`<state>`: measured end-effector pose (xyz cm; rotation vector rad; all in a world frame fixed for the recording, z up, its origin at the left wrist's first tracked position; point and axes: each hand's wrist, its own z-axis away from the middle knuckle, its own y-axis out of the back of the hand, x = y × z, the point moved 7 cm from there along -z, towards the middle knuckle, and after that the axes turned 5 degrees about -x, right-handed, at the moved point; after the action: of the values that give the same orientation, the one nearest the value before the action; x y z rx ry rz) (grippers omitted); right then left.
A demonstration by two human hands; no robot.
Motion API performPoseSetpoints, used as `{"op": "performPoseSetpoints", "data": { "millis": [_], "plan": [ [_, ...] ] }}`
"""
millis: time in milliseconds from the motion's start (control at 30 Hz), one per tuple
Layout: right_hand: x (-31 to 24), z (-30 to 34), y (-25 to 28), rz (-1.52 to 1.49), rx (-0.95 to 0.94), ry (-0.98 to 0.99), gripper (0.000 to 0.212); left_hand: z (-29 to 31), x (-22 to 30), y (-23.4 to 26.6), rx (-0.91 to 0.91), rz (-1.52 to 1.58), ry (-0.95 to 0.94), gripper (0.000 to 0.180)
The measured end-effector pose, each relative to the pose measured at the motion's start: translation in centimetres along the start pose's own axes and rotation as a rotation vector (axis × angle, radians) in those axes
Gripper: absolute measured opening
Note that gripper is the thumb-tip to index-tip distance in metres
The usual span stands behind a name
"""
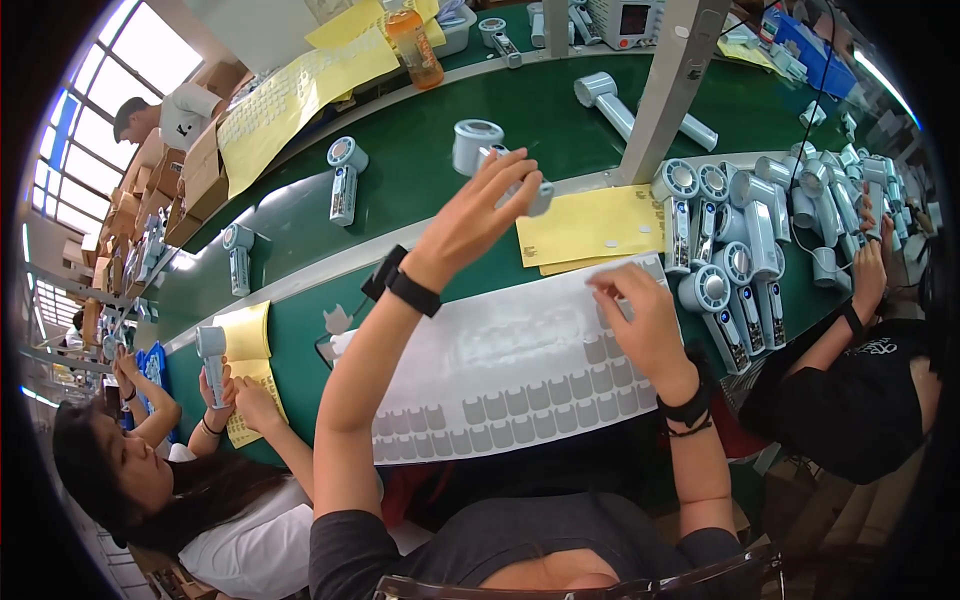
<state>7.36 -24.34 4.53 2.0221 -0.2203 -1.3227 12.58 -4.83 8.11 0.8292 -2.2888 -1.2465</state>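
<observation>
My left hand (490, 205) reaches out over the green belt with its fingers bent over the handle of a pale blue-grey handheld fan (474, 150). The fan's round head points away from my palm, and part of the handle is hidden under my fingers. My right hand (640, 320) hovers over the right end of a white sticker sheet (430, 350), thumb and forefinger drawn together; the fingertips are blurred and anything between them is too small to make out. Rows of grey stickers (550, 390) line the sheet's near and right parts.
Many handheld fans (735, 215) crowd the bench at right; others (344, 180) lie on the belt. Yellow sheets (590, 228) lie beyond the sticker sheet. A metal post (675, 85) rises there. Co-workers sit left and right; the left one's hand (218, 388) holds a fan.
</observation>
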Motion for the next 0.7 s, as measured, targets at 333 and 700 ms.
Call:
{"op": "performPoseSetpoints", "data": {
  "millis": [333,700],
  "plan": [
    [-0.1,5.9,-2.2,0.193,0.15,0.093,0.024,2.9,-10.3,-5.6,-0.389,-0.476,-0.033,0.049],
    [0.1,7.0,-2.8,0.156,0.207,0.06,0.019,10.4,-12.3,0.9,-0.1,-0.816,0.951,0.076]
  ]
}}
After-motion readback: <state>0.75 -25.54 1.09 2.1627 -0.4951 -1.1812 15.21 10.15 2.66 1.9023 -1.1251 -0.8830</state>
